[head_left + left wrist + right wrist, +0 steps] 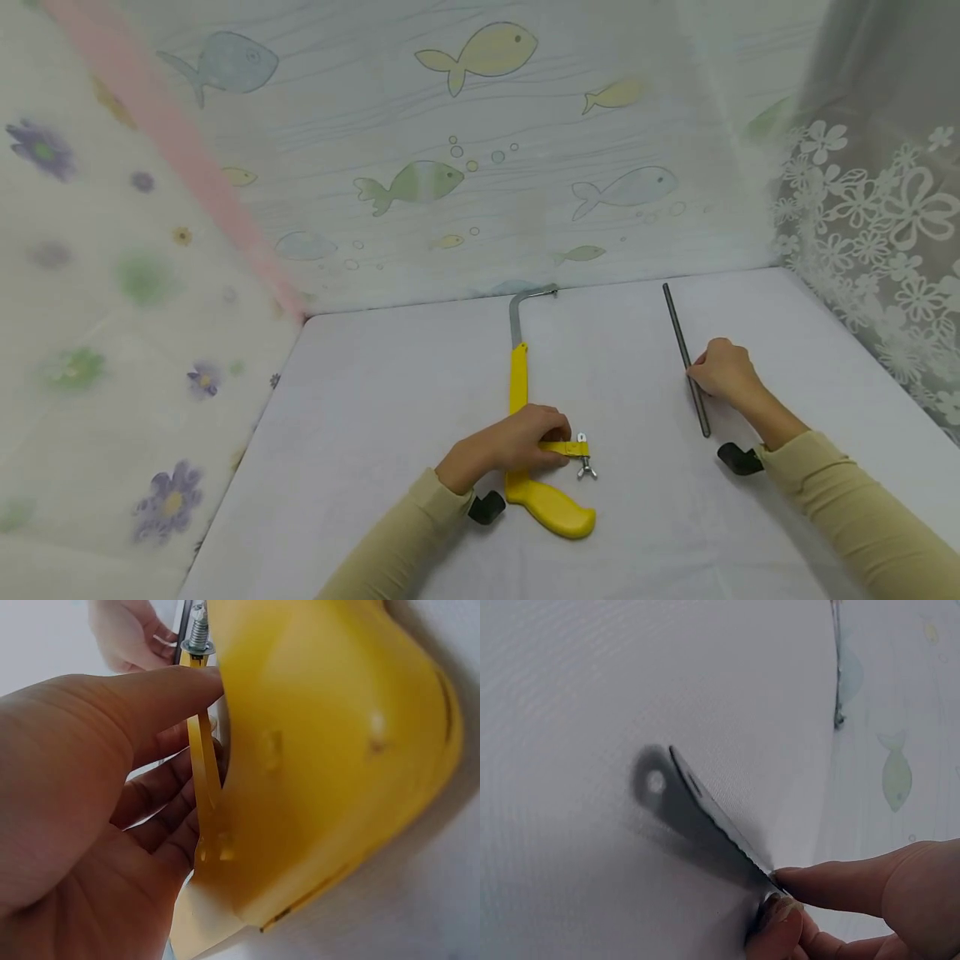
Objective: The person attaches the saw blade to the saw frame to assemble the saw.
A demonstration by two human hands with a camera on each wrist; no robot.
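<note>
The yellow saw frame with a bent grey metal bar [519,375] lies on the white cloth [375,400], and the thin, dark grey metal blade with little teeth [678,333] is to the right of the frame, well apart from it. The left hand [516,439] curls its fingers and thumb round the frame's short lower arm, and the right hand [726,375] pinches the blade. I think the two parts are not joined yet: the silver wing nut and bolt [587,471] at the frame's near end has no blade on it. Putting them together seems to be what is left. I see no brand, label or words I can read.
</note>
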